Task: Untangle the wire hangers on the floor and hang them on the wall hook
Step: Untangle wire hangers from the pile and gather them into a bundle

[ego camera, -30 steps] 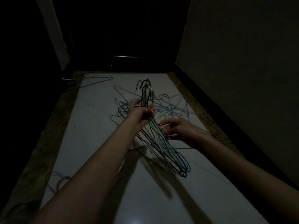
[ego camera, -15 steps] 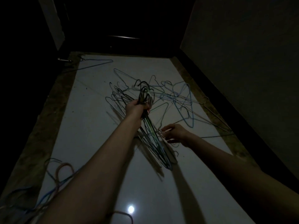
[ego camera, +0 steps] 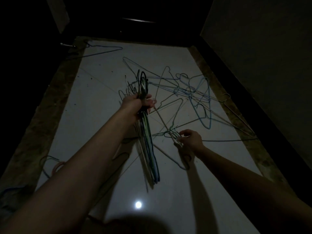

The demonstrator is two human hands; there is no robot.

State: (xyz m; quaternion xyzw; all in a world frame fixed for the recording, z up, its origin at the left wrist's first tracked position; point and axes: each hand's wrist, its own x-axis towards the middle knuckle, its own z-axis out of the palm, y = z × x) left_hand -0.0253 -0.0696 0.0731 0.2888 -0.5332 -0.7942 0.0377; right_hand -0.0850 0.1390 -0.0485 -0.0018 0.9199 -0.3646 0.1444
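Already the left hand (ego camera: 136, 105) is clamped round the necks of a gathered bundle of hangers (ego camera: 148, 146), hooks up, long bodies trailing back toward the person. The tangle of hangers (ego camera: 190, 97) lies ahead and to the right on the floor (ego camera: 94, 102) — nearer the right hand (ego camera: 190, 138), whose fingers pinch a hook at its near edge, probably the next to draw free — no wall hook shows

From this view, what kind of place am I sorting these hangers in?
Probably a narrow, dim hallway at home. A pale glossy tiled floor runs between a plain wall on the right and darkness on the left, ending at what looks like a dark door.
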